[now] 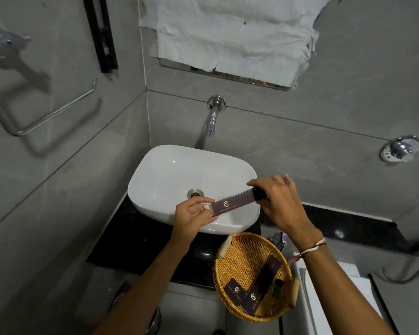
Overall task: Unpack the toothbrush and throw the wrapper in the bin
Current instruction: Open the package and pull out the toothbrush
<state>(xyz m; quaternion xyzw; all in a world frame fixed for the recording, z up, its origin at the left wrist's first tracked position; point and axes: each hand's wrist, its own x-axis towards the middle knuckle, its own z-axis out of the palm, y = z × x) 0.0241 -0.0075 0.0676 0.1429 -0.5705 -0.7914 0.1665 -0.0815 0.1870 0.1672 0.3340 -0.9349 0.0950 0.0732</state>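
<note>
A long dark brown toothbrush box with a gold logo is held level over the white sink basin. My right hand grips its right end. My left hand pinches the left end, where a pale flap stands open. The toothbrush itself is hidden inside the box. A metal bin shows partly at the bottom left, behind my left forearm.
A woven basket on the black counter holds two more dark boxes and a small green item. A wall tap juts over the basin. A towel rail is on the left wall, and a white appliance sits at the bottom right.
</note>
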